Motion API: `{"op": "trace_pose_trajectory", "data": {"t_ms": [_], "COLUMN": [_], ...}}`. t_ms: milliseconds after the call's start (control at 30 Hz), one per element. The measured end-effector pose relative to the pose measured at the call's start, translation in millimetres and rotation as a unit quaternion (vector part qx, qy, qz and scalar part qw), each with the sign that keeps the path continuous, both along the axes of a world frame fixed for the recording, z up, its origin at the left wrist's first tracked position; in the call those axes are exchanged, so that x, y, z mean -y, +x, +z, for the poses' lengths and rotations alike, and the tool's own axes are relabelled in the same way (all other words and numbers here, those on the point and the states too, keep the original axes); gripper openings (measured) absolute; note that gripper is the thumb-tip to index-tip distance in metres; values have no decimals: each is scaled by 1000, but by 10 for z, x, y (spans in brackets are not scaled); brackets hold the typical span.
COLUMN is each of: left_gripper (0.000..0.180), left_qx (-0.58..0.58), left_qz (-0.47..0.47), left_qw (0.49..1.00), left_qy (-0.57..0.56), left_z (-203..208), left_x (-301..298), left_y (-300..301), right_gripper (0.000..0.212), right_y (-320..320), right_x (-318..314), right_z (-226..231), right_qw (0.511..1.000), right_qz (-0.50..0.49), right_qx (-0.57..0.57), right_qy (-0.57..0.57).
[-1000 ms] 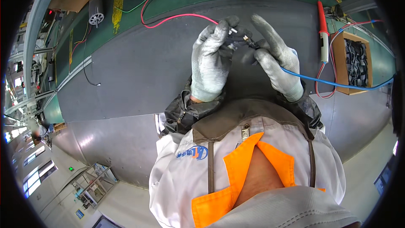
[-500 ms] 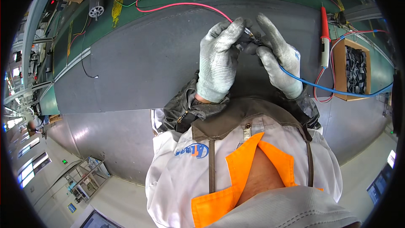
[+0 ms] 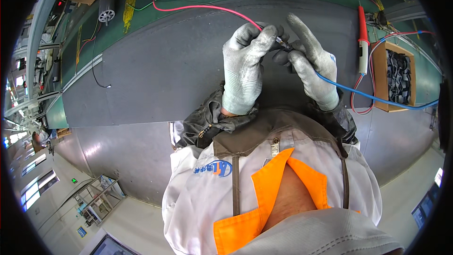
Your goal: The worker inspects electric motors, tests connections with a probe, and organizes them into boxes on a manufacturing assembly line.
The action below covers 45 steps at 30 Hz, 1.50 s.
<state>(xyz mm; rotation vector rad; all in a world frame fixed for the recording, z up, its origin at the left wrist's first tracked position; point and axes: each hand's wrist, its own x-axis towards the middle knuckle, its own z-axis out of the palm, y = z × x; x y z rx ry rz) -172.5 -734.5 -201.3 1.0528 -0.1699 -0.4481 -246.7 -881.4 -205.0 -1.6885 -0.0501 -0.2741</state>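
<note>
The left hand (image 3: 244, 68) pinches the red wire (image 3: 212, 6) while the right hand (image 3: 322, 63) holds the blue cable (image 3: 377, 99), the metal tip (image 3: 281, 42) between them best kept straight and steady.

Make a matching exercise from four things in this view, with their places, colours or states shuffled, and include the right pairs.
1. Red wire
2. Blue cable
3. Box
4. Stick

A. Holds dark pieces
B. Runs into the right hand
C. Red at one end, pale at the other
D. Runs into the left hand

Pairs: 1-D, 2-B, 3-A, 4-C.
</note>
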Motion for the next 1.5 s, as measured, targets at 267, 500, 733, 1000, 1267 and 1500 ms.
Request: {"op": "trace_pose_trajectory", "data": {"t_ms": [267,500,733,1000,1267,1500], "left_gripper": [29,31,40,35,39,39], "left_qx": [-43,-54,-125,-8,30,160], "left_qz": [-16,-24,-8,21,30,-16], "left_qw": [999,997,987,999,999,985], "left_qy": [-15,-55,-103,-26,-9,59], "left_z": [-144,-564,-616,-609,-548,-546], "left_x": [48,65,-63,-29,-112,-111], "left_y": [-102,2,153,-26,16,70], "right_gripper": [62,65,56,46,45,38], "right_y": [30,92,-435,136,1663,1809], "right_x": [-101,103,1681,1359,726,600], "right_z": [-97,-225,-770,-743,-568,-447], "right_qw": [997,996,727,892,983,946], "right_qz": [-19,59,-374,-337,82,65], "right_qx": [27,-34,-162,-123,-77,-132], "right_qy": [66,52,-553,-276,-144,-287]}}
